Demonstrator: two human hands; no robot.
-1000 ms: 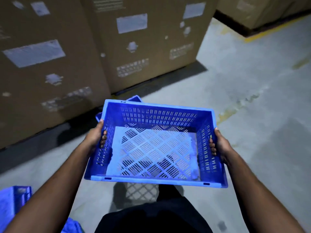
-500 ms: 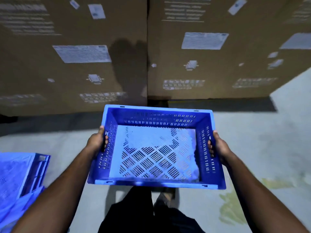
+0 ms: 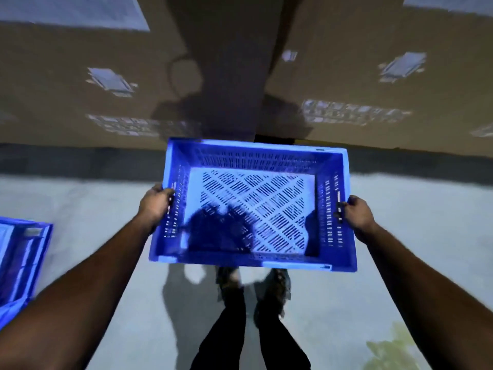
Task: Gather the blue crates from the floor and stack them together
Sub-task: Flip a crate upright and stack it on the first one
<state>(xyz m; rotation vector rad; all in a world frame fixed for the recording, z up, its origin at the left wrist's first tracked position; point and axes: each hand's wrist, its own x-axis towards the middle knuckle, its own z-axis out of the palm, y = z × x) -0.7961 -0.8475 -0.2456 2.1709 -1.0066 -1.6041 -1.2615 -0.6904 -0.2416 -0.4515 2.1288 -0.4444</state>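
Note:
A blue slotted crate (image 3: 253, 161) hangs in the air in front of me, open side up and empty. My left hand (image 3: 154, 204) grips its left wall, fingers curled through the handle slot. My right hand (image 3: 356, 213) grips the right wall the same way. At the left edge of the view another blue crate (image 3: 24, 260) stands on the floor, only partly in view.
Large brown cardboard boxes (image 3: 373, 76) with white labels form a wall straight ahead, close behind the held crate. Grey concrete floor (image 3: 426, 209) lies to both sides. My legs and shoes (image 3: 277, 287) are below the crate. A greenish stain (image 3: 392, 353) marks the floor at bottom right.
My view has turned left and come nearer to the cardboard boxes. The held crate stays in both hands. The crate on the floor at the left has slid further toward the frame edge.

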